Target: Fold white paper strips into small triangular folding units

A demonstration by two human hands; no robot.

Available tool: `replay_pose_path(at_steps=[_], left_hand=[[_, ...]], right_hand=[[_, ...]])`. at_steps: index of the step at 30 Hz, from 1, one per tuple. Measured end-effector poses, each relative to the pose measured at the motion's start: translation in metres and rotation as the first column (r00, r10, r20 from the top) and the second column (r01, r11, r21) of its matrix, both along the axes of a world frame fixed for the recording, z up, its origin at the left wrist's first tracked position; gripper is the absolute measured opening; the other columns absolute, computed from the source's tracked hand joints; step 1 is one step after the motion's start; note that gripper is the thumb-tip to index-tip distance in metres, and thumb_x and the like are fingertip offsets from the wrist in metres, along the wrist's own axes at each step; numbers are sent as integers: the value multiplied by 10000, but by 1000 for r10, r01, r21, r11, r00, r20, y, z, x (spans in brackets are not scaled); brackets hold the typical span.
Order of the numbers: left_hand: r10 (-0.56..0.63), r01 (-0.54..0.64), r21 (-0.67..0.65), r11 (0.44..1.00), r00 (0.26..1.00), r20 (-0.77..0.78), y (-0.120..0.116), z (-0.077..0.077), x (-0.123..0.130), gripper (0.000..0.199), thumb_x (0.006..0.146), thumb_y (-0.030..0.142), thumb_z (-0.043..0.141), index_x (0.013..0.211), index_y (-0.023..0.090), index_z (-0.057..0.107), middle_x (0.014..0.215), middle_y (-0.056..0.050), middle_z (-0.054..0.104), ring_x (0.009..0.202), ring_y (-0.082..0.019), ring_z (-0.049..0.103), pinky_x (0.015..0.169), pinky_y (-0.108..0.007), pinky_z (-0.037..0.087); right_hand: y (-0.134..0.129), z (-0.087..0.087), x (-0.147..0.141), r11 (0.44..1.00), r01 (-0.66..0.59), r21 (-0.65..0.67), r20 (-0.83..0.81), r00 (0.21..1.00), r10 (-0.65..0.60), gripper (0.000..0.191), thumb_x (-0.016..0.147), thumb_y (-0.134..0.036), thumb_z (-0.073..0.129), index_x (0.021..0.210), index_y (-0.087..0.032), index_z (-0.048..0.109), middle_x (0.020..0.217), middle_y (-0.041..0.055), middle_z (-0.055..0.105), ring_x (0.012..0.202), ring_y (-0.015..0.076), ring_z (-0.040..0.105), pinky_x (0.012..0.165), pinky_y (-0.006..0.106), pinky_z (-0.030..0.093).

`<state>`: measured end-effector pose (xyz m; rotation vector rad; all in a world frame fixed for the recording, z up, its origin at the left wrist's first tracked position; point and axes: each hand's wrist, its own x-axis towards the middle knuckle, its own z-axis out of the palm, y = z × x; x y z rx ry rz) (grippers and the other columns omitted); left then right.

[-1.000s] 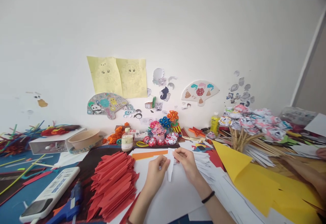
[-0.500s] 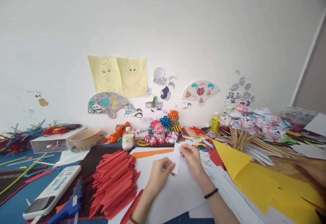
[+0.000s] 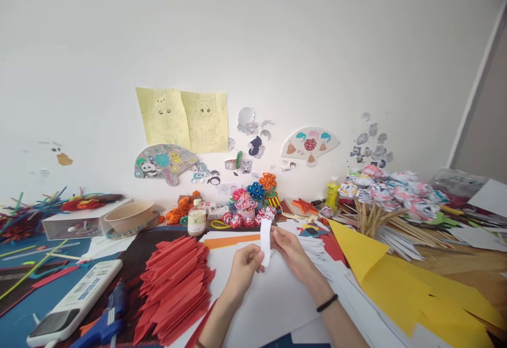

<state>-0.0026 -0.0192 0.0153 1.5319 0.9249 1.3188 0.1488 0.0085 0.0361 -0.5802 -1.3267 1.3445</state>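
Observation:
A narrow white paper strip (image 3: 265, 242) stands nearly upright between my two hands, bowed slightly along its length. My left hand (image 3: 246, 263) pinches its lower end between thumb and fingers. At the strip's right edge is my right hand (image 3: 290, 250), fingers curled behind it; the fingertips are partly hidden by the paper. Below both hands lie large white paper sheets (image 3: 264, 306). To the left is a pile of folded red paper pieces (image 3: 174, 290).
Yellow paper sheets (image 3: 412, 284) spread to the right. A blue glue gun (image 3: 106, 313) and a white power strip (image 3: 77, 303) lie at the left. Along the wall stand a small bottle (image 3: 197, 218), a beige bowl (image 3: 129, 217), and paper flowers on sticks (image 3: 392, 189).
The paper strip has turned and bowed and sits slightly further left. My right hand has shifted down and left, its fingers now behind the strip. A blurred hand at the far right has gone.

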Motion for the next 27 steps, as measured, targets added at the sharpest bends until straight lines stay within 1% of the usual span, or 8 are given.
replay_pose_path(at_steps=[3, 7, 9, 11, 14, 18, 22, 27], left_hand=[[-41, 41, -24, 999, 999, 10, 0, 0, -1, 437, 745, 576, 582, 686, 142, 595, 529, 12, 534, 490, -113, 478, 530, -228, 359], [-66, 63, -34, 997, 993, -94, 0, -2, -1, 443, 777, 572, 537, 644, 153, 585, 511, -6, 567, 462, -122, 477, 508, -231, 352], [23, -19, 20, 1000, 976, -218, 0, -3, -2, 473, 825, 559, 468, 601, 160, 587, 520, -24, 592, 464, -137, 496, 511, -239, 352], [205, -175, 121, 977, 922, -327, 1, -4, -4, 470, 870, 518, 407, 623, 173, 609, 576, -37, 633, 510, -160, 541, 542, -250, 363], [403, -342, 228, 912, 848, -343, 1, -3, -7, 342, 879, 458, 427, 816, 199, 642, 743, -41, 691, 630, -185, 603, 590, -252, 390], [469, -399, 263, 878, 824, -318, 0, 0, -11, 273, 862, 425, 473, 925, 205, 622, 849, -38, 690, 675, -177, 607, 603, -248, 412], [535, -455, 297, 840, 785, -313, 1, 0, -12, 267, 877, 387, 438, 856, 194, 623, 722, -19, 664, 638, -171, 584, 588, -247, 402], [543, -448, 330, 831, 782, -307, 0, -1, -11, 238, 871, 363, 455, 836, 193, 616, 692, -10, 652, 621, -165, 585, 584, -247, 404]], right_hand=[[-4, -1, -2, 996, -84, 4, 34, 996, 83, 505, 699, -570, 677, 965, -141, 673, 823, 101, 676, 715, 217, 614, 667, 334, 482], [-1, -8, 0, 997, -76, -14, 73, 994, 77, 479, 731, -520, 673, 1017, -136, 665, 844, 119, 695, 706, 233, 642, 660, 362, 499], [2, -11, 0, 1000, -22, -9, 117, 993, 23, 452, 730, -483, 691, 1017, -134, 669, 862, 123, 701, 765, 245, 649, 709, 375, 500], [4, -13, 0, 999, 32, 25, 178, 983, -36, 431, 720, -453, 711, 1011, -137, 677, 907, 126, 702, 845, 255, 645, 775, 385, 491], [6, -14, -2, 993, 25, 119, 255, 965, -55, 406, 732, -432, 704, 1021, -147, 685, 950, 117, 701, 885, 255, 642, 826, 391, 483], [7, -16, -4, 985, -49, 162, 313, 950, -4, 367, 772, -391, 667, 1057, -160, 681, 969, 104, 702, 895, 252, 645, 836, 391, 487], [8, -19, -5, 988, -51, 149, 310, 951, 3, 320, 794, -345, 623, 1053, -169, 684, 1010, 106, 695, 916, 255, 638, 852, 398, 479], [6, -24, -13, 984, 0, 180, 281, 958, -52, 331, 765, -362, 651, 1035, -173, 679, 1005, 101, 686, 911, 256, 631, 870, 394, 464]])
